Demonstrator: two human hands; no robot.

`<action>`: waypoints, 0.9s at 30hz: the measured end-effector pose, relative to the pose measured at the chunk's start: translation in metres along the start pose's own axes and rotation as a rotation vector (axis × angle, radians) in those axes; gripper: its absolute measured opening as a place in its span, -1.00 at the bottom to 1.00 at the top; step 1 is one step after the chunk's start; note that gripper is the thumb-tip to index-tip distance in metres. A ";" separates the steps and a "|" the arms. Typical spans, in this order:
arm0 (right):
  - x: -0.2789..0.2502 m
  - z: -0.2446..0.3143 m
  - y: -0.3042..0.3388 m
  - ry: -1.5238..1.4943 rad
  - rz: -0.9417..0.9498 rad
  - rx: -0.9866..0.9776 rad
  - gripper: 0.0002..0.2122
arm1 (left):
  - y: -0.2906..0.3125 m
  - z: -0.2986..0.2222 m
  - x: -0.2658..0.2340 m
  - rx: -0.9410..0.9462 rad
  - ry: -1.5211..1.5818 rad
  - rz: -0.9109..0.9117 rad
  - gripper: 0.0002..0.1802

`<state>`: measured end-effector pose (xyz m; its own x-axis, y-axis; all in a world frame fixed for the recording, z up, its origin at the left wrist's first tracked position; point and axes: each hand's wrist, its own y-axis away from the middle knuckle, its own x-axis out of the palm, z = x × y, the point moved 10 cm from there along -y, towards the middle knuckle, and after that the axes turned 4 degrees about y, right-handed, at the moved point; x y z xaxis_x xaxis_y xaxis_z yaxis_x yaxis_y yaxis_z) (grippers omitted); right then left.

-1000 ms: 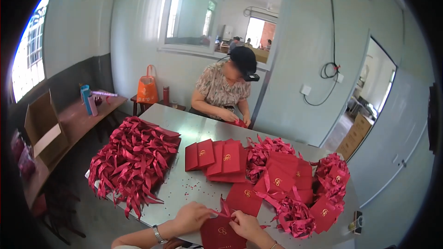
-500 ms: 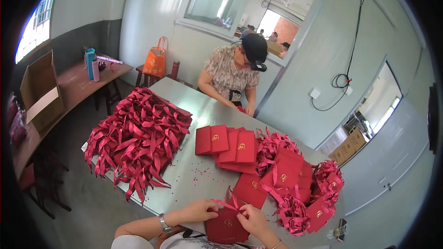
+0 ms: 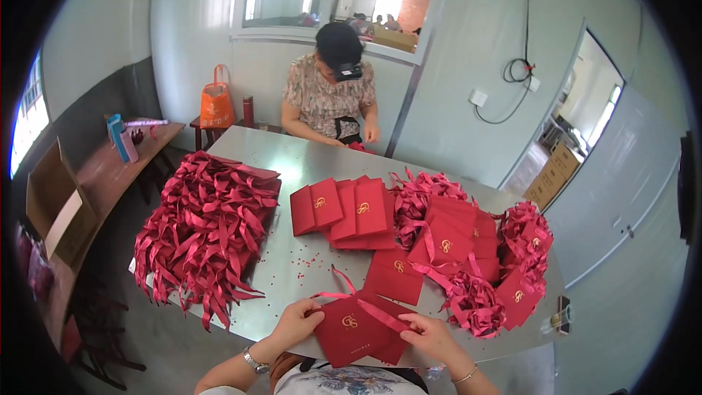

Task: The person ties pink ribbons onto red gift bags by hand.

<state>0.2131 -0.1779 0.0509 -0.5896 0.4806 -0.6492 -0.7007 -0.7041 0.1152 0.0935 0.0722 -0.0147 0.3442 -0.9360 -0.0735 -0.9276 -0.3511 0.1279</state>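
Observation:
My left hand pinches the left edge of a flat red paper pouch with a gold emblem. A second red piece shows behind it on the right. My right hand is closed at the right edge, thumb and fingers on a pink-red ribbon lying across the pouch. Another ribbon end sticks up from the top edge. Just beyond lies a loose red pouch, with a fanned stack of pouches farther off. Bundled ribbons and pouches lie to the right.
A tall heap of ribboned pouches covers the left of the metal table. Across it a person in a black cap handles something red. A side bench bears an open carton. A phone lies at the right edge.
My hands have moved apart, from pinching the ribbon at the top edge to the pouch's two sides. The ribbon now lies across the pouch. The view has shifted.

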 end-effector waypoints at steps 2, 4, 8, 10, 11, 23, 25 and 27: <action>-0.006 -0.015 0.005 -0.112 0.005 0.000 -0.67 | -0.002 -0.003 0.002 -0.020 0.003 -0.014 -0.90; -0.010 -0.028 0.011 -0.244 0.026 0.049 -0.70 | -0.004 -0.001 0.004 -0.063 0.072 -0.034 -0.91; -0.009 -0.030 0.038 -0.628 0.095 0.066 -0.75 | 0.001 0.003 0.014 -0.112 0.100 -0.030 -0.91; -0.014 -0.031 0.053 -0.690 0.087 0.043 -0.76 | 0.007 0.005 0.018 -0.184 0.166 -0.048 -0.92; -0.018 -0.033 0.057 -0.737 0.077 0.017 -0.77 | 0.008 0.003 0.020 -0.195 0.160 -0.049 -0.92; -0.022 -0.022 0.050 -1.144 0.023 -0.071 -0.46 | -0.009 -0.009 0.030 -0.223 0.066 -0.036 -0.90; -0.022 -0.017 0.034 -0.929 -0.074 -0.072 -0.51 | -0.013 -0.019 0.037 -0.210 0.163 -0.006 -0.92; -0.015 -0.014 0.021 -1.007 -0.121 -0.058 -0.63 | -0.014 -0.014 0.038 -0.226 0.132 0.005 -0.92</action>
<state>0.2129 -0.2073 0.0531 -0.5987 0.7489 0.2842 -0.7737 -0.6325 0.0368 0.1214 0.0416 -0.0052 0.3692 -0.9277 0.0555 -0.8785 -0.3289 0.3465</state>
